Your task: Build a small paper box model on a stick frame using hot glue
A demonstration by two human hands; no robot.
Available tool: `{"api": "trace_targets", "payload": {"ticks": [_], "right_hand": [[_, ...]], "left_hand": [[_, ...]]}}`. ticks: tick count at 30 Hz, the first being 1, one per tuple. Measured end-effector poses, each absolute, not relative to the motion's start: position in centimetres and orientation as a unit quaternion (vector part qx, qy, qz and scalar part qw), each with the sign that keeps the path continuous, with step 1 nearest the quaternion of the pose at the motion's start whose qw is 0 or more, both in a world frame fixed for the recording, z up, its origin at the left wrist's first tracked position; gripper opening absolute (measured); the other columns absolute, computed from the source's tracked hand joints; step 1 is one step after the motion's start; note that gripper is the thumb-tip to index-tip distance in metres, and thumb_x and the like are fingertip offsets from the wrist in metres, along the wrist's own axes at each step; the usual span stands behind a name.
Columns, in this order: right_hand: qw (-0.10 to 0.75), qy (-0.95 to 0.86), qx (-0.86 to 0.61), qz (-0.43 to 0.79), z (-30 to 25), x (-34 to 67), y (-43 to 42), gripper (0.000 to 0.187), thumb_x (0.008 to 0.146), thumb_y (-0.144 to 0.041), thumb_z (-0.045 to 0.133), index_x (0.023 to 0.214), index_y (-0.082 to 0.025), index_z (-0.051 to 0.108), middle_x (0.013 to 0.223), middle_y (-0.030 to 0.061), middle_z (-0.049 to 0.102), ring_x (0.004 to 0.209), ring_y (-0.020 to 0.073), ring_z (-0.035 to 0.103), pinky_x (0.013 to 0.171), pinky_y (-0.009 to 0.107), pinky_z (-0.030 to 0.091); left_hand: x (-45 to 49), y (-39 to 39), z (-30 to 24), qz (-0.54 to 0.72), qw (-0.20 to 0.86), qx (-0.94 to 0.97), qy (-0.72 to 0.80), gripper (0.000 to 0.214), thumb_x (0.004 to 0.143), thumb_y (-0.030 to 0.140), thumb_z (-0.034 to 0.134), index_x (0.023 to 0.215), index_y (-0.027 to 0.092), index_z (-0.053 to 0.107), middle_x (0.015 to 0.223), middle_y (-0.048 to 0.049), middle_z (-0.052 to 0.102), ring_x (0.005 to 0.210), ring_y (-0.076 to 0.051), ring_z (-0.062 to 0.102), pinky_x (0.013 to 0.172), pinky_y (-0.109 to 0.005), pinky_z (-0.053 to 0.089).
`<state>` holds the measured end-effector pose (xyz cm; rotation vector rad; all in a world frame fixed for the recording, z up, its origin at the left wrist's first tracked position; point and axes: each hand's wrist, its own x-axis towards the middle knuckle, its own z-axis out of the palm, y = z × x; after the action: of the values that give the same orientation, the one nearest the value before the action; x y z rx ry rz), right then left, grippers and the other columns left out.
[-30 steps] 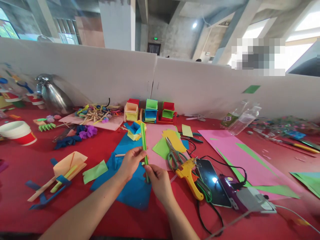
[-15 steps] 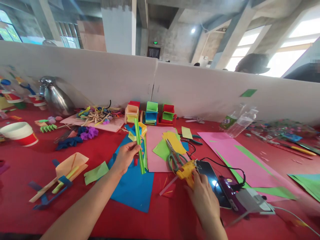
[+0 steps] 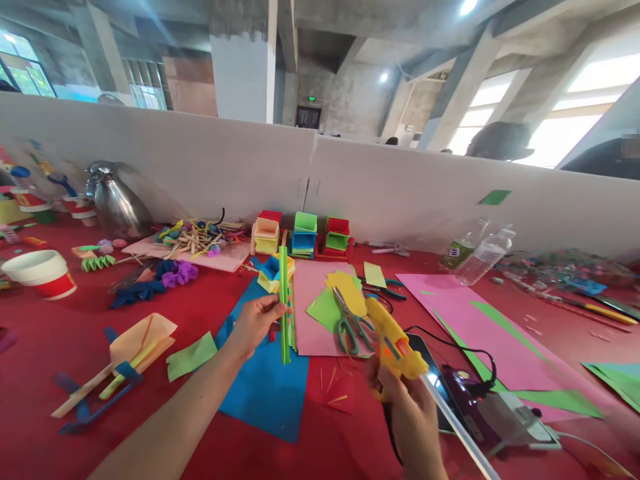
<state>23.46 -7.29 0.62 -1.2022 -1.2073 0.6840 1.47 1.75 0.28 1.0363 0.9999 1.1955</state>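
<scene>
Green paper rod (image 3: 284, 300) and yellow glue gun (image 3: 395, 341), held above the red counter (image 3: 60, 373).
My left grip (image 3: 255, 323) was clamped on the thin rolled paper rod, upright over a smooth blue sheet (image 3: 270, 400) mid-counter. My right grip (image 3: 410, 417) was closed round the glossy plastic glue gun toward the near edge, its clear glue stick (image 3: 455, 425) trailing. Concrete beams ran overhead.

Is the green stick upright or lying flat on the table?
Upright. The left hand pinches the green stick, which stands nearly vertical over the blue sheet.

Bare red table (image 3: 60, 347) open at front left, scissors (image 3: 346, 317), phone (image 3: 434, 380) and cables crowding the right, paper boxes (image 3: 304, 233) blocking behind.
</scene>
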Motion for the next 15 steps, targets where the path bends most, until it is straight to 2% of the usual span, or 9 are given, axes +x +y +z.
{"api": "trace_targets", "payload": {"ticks": [2,5,10,15], "right_hand": [[0.6,-0.5,-0.493,0.383,1.1,21.8,-6.9,0.031,0.079,-0.039,0.05,0.098,-0.015,0.056,0.057,-0.0015,0.048,0.048,0.0097,0.041,0.044,0.021,0.036],[0.574,-0.49,-0.498,0.427,1.3,19.8,-6.2,0.036,0.077,-0.043,0.054,0.099,-0.014,0.054,0.05,-0.0048,0.044,0.043,0.0081,0.037,0.04,0.019,0.031],[0.539,-0.517,-0.514,0.422,0.7,18.3,-5.9,0.038,0.072,-0.044,0.059,0.093,-0.013,0.055,0.049,-0.0041,0.045,0.042,0.0096,0.04,0.04,0.021,0.035],[0.525,-0.566,-0.514,0.374,-0.5,18.3,-6.0,0.026,0.075,-0.041,0.055,0.078,-0.015,0.055,0.05,-0.0029,0.046,0.044,0.0099,0.042,0.039,0.02,0.035]], "left_hand": [[1.7,1.6,0.1,0.502,0.597,0.451,0.433,0.034,0.064,0.039,0.067,0.088,0.015,0.066,0.077,-0.0039,0.069,0.059,-0.012,0.059,0.051,-0.021,0.046],[2.1,1.4,-0.3,0.483,0.604,0.465,0.431,0.035,0.066,0.039,0.066,0.091,0.014,0.066,0.079,-0.0055,0.069,0.06,-0.012,0.059,0.051,-0.02,0.045],[2.4,1.3,-0.8,0.467,0.608,0.491,0.413,0.039,0.07,0.041,0.063,0.098,0.014,0.065,0.082,-0.0068,0.069,0.068,-0.014,0.06,0.058,-0.023,0.048],[2.3,1.4,-1.0,0.475,0.624,0.48,0.394,0.044,0.07,0.041,0.063,0.105,0.014,0.062,0.082,-0.0061,0.068,0.062,-0.013,0.058,0.057,-0.024,0.049]]}}
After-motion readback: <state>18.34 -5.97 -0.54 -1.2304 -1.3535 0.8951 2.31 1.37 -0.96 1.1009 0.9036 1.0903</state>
